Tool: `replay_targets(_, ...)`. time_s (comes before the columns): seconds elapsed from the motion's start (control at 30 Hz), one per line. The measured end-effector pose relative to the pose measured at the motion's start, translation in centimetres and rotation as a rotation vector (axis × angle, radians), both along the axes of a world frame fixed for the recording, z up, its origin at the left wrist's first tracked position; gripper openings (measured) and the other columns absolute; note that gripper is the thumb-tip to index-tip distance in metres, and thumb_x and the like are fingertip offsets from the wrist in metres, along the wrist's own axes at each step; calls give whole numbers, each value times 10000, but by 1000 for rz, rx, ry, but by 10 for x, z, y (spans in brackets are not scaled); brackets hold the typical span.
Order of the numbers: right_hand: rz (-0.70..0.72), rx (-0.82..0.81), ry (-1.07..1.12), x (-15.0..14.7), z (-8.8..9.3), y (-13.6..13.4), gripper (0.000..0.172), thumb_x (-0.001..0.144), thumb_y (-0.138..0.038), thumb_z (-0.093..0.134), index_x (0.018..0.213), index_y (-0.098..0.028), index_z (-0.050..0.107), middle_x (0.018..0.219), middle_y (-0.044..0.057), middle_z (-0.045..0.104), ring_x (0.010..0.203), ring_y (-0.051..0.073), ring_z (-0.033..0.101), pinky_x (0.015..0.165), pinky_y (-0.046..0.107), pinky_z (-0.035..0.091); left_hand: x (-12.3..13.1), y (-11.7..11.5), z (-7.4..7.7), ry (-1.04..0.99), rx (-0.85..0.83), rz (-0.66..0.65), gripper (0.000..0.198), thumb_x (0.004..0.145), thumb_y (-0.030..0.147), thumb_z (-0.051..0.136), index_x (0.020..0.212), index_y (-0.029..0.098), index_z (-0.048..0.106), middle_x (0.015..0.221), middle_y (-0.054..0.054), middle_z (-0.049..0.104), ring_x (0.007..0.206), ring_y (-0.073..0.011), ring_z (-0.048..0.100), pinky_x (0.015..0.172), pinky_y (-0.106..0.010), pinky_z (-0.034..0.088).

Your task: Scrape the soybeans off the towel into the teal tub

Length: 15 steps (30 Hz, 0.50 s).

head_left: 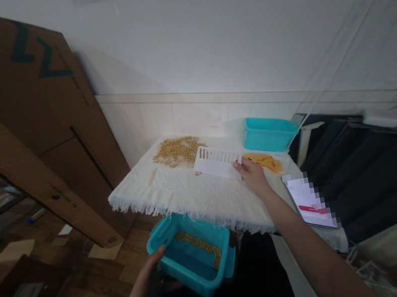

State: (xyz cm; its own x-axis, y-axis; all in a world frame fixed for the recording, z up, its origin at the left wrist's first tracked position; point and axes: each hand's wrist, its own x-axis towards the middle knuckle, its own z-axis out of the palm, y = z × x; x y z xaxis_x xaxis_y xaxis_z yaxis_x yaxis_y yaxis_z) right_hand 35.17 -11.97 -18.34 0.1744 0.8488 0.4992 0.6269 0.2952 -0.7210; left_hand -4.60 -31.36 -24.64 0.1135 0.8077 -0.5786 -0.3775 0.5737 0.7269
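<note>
My left hand (pixel 154 265) grips the left side of a teal plastic basket (pixel 201 285), its thumb over the rim. The basket is held tilted at the table's front edge, above my lap, with small round yellow beans (pixel 199 242) along its far and right inner sides. My right hand (pixel 251 172) is closed on the right end of a white slotted plastic plate (pixel 214 167). That plate stands over the white cloth, and its left end touches or borders a spread pile of the same yellow beans (pixel 178 151).
A second teal basket (pixel 271 138) stands at the table's back right, with a yellow cloth (pixel 264 161) in front. A phone or tablet (pixel 309 200) lies on the right edge. The fringed white tablecloth (pixel 175 193) hangs over the front. A tall cardboard box (pixel 50 113) leans at left.
</note>
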Motion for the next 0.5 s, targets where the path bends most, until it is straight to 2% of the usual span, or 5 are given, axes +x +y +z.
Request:
replay_targets(0.3, 0, 61, 38, -4, 5, -3, 695, 924, -940, 517, 720, -276, 539, 670, -6, 556, 703, 218, 534, 682, 340, 392, 7, -5, 23, 6, 48, -76, 1019, 895, 730, 831, 1668, 145, 514, 1431, -205, 843, 1547, -502, 623, 1070, -596, 661)
replay_targets(0.4, 31, 56, 17, -8, 5, -4, 686, 932, -926, 512, 683, -287, 489, 644, -5, 532, 698, 218, 522, 668, 337, 386, 6, -6, 24, -2, 56, -81, 998, 915, 716, 821, 1680, 148, 524, 1463, -202, 832, 1569, -493, 607, 1087, -599, 659)
replay_targets(0.5, 63, 33, -2, -11, 4, -4, 688, 924, -923, 513, 651, -296, 442, 616, -9, 503, 675, 210, 487, 637, 330, 355, 3, -5, 19, -3, 74, -81, 951, 954, 697, 790, 1703, 176, 520, 1461, -203, 832, 1538, -499, 640, 1106, -630, 648)
